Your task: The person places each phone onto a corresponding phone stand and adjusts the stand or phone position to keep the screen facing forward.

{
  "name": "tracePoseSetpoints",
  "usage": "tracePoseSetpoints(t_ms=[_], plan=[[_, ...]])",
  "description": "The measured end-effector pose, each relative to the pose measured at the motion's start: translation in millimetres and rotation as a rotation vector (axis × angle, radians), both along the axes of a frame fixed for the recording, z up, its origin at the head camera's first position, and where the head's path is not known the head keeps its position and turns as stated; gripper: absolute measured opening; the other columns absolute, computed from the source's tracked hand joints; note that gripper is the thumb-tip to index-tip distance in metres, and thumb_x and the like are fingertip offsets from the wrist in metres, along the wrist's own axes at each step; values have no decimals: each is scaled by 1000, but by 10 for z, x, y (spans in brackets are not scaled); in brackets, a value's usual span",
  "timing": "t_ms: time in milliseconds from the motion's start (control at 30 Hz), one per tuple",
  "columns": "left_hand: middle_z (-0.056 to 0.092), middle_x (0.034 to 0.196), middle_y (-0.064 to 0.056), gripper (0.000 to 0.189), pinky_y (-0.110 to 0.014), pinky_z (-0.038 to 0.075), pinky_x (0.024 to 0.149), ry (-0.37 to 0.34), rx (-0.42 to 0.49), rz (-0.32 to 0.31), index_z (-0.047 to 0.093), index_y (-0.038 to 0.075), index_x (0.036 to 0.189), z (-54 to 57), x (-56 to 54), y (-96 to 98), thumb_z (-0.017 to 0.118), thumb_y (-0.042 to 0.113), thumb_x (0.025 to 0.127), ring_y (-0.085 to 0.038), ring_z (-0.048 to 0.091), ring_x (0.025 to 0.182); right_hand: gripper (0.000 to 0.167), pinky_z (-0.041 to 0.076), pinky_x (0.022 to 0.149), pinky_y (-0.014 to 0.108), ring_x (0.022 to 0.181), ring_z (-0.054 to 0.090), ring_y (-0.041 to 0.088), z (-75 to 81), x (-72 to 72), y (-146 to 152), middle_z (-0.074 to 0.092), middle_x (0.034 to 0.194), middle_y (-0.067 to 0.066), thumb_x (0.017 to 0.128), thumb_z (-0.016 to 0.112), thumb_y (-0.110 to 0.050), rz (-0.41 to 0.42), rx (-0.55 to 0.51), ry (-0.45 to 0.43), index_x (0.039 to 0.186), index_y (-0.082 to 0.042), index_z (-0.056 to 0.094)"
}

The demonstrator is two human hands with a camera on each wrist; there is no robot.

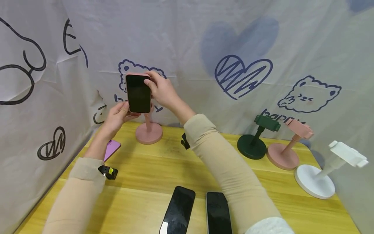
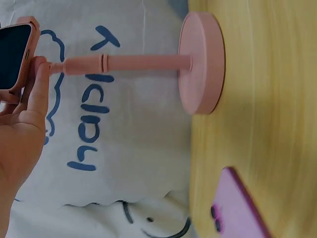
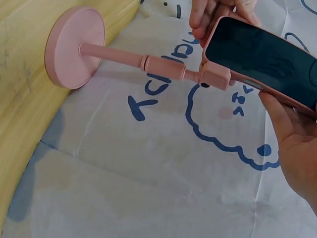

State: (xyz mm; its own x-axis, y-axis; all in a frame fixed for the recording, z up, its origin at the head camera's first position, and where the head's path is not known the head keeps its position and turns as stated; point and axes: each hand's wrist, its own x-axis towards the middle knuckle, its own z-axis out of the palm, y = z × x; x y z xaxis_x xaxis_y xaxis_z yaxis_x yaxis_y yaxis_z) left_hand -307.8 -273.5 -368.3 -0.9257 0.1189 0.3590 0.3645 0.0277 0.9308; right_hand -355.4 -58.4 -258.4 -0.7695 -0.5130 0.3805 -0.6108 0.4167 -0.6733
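A phone with a black screen and pink case (image 1: 138, 94) stands upright at the head of a tall pink phone stand (image 1: 149, 134). My right hand (image 1: 164, 90) pinches its upper right edge, thumb at the front and fingers behind. At the lower left corner, my left hand (image 1: 116, 117) grips the phone, with fingers reaching beneath it. In the right wrist view, the stand's pink clamp (image 3: 216, 76) overlaps the phone's lower edge on one side. The clamp's other side is hidden behind the phone. The stand's round base (image 2: 210, 64) rests on the table.
A purple phone (image 1: 111, 149) lies beside my left forearm. Two dark phones (image 1: 179, 208) (image 1: 217, 211) lie near the front. A green stand (image 1: 252, 146), a second pink stand (image 1: 283, 156) and a white stand (image 1: 315, 182) line the right. A printed cloth (image 1: 187, 39) hangs behind the wooden table (image 1: 137, 175).
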Motion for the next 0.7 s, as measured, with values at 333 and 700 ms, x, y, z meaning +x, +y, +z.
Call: tracePoseSetpoints(t_ms=[333,700], plan=[[74,110,5,28,-24,58,92,-17,211,7,71,22,120,-87,-7,37,47,30,109,-8,73,100,39,60,82,27,106,68,21,9,-41,-1,66,126,7,111,43,-29,34,19,-77,147,-17,51],[72,105,11,27,-18,56,88,-37,187,101,67,15,118,-53,-15,61,48,31,109,-4,68,99,36,50,63,30,72,62,21,-224,-53,-43,70,111,8,112,46,-28,31,79,-21,144,-15,56]])
